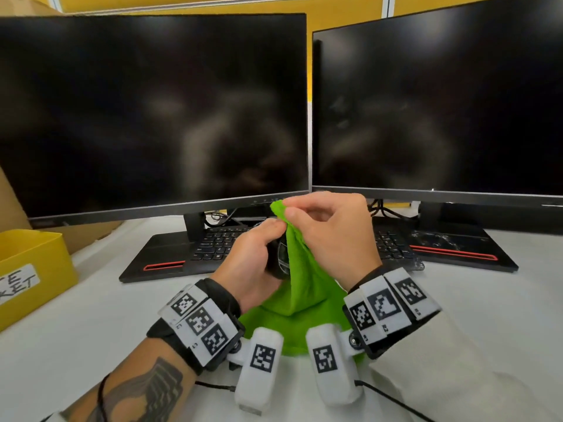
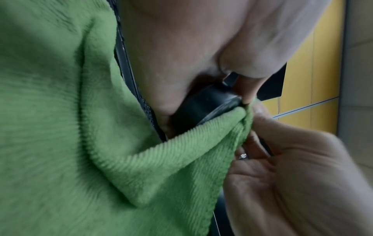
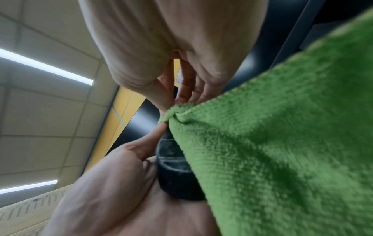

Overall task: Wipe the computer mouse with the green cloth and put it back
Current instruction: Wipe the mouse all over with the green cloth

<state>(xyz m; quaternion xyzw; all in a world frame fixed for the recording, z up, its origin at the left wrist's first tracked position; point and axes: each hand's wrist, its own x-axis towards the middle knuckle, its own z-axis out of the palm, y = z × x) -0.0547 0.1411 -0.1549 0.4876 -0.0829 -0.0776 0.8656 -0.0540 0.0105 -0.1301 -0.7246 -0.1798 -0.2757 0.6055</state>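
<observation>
My left hand (image 1: 259,251) grips a black computer mouse (image 1: 278,257), lifted above the desk in front of the keyboard. The mouse (image 2: 206,105) shows between the left palm and the cloth, and its dusty underside (image 3: 173,166) faces the right wrist camera. My right hand (image 1: 323,226) pinches the top corner of the green cloth (image 1: 301,287) between thumb and fingers. The cloth (image 2: 80,143) hangs down against the mouse's right side, and its lower part lies on the desk between my wrists. Much of the mouse is hidden by hand and cloth (image 3: 282,143).
Two dark monitors (image 1: 152,111) (image 1: 438,105) stand at the back on black bases, with a black keyboard (image 1: 219,242) under them. A yellow labelled box (image 1: 33,269) sits at the left. The white desk (image 1: 91,318) spreads around my forearms.
</observation>
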